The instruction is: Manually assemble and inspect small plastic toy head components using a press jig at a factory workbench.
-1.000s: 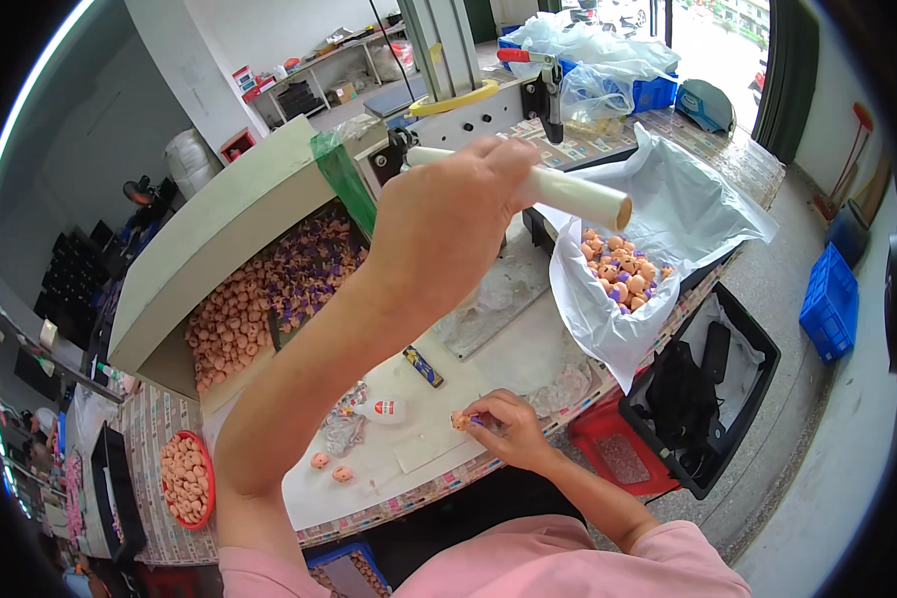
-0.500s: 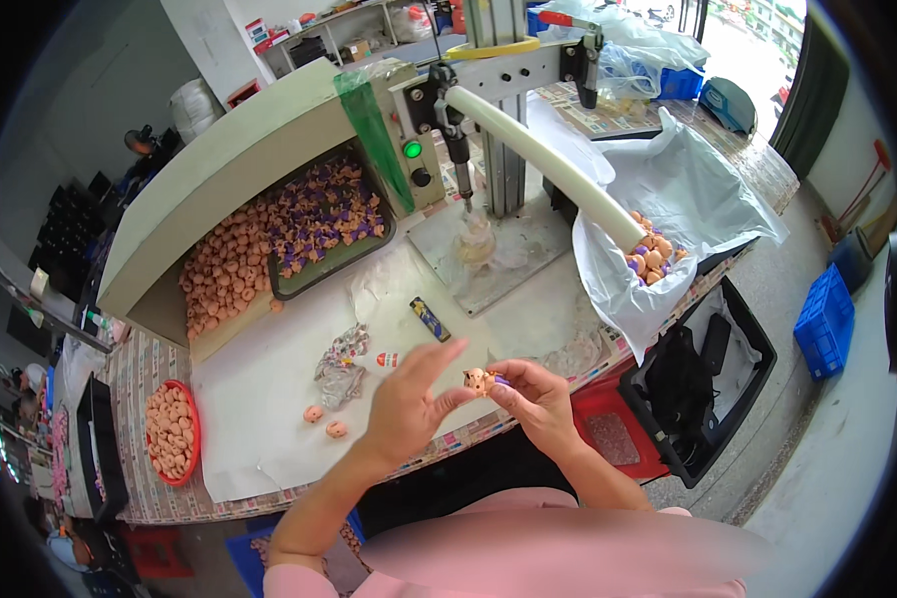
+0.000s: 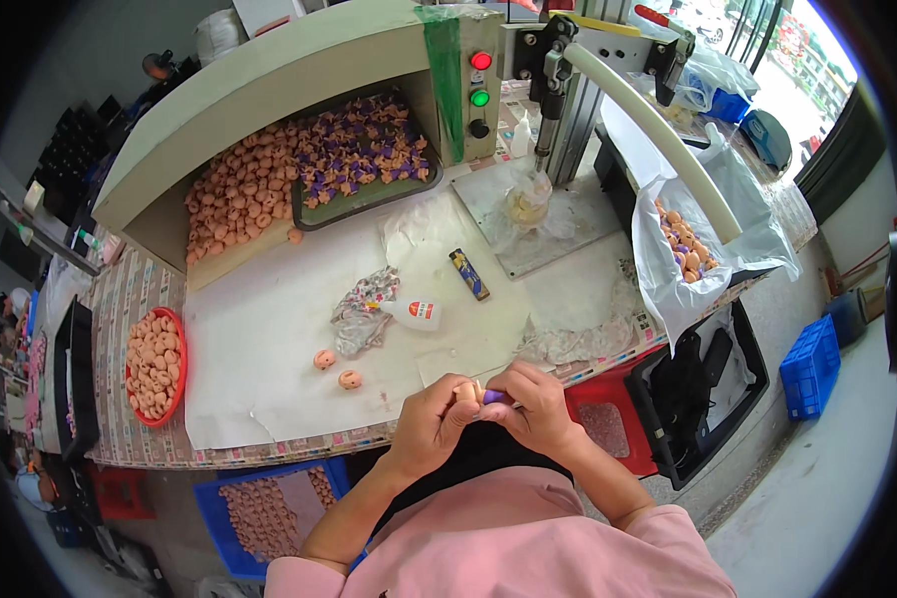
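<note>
Just beyond the table's front edge, my left hand [image 3: 432, 419] closes round the peach head [image 3: 467, 393] of a small toy figure. My right hand [image 3: 534, 404] grips its purple body [image 3: 492, 397] from the other side. The two parts meet between my fingertips, which partly cover them; how firmly they are joined cannot be told. Two loose peach doll heads [image 3: 349, 380] lie on the white sheet left of my hands. Beyond them are a crumpled patterned cloth [image 3: 364, 309] and a white squeeze bottle [image 3: 421, 316] with a red label.
A beige hooded machine [image 3: 269, 80] shelters piled heads [image 3: 239, 199] and a dark tray [image 3: 369, 210] of purple bodies. Right of it stands a lever press [image 3: 543, 140]. A lined bin [image 3: 658, 289] holds figures; a red basket [image 3: 182, 364] holds heads. A dark patterned stick [image 3: 468, 275] lies mid-table.
My hands have drawn back toward my body with the figure. My left fingers, raised and spread before, now wrap round the head. The view has shifted, and a red lamp shows on the machine.
</note>
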`<act>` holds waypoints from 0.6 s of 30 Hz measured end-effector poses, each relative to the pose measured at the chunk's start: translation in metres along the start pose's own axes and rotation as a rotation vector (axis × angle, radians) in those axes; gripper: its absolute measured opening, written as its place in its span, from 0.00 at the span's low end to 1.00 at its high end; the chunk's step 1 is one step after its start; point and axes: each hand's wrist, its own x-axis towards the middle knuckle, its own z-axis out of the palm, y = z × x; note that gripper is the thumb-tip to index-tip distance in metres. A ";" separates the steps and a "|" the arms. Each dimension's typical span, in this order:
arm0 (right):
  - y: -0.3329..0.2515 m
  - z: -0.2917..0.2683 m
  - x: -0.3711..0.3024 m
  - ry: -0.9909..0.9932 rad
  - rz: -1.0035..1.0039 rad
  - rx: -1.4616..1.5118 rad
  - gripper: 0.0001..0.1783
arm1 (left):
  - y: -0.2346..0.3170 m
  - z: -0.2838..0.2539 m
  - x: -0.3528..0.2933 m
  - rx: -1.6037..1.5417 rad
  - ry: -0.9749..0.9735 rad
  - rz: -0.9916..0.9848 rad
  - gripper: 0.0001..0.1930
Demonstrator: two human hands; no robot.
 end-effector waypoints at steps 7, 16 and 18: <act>-0.006 0.034 0.008 -0.121 -0.027 0.106 0.16 | -0.009 -0.008 -0.020 -0.209 0.067 -0.098 0.28; -0.014 0.067 -0.001 -0.094 0.092 0.036 0.12 | -0.019 -0.019 -0.032 -0.356 0.115 -0.265 0.27; -0.018 0.068 0.000 -0.091 0.058 -0.008 0.11 | -0.016 -0.019 -0.034 -0.413 0.127 -0.298 0.27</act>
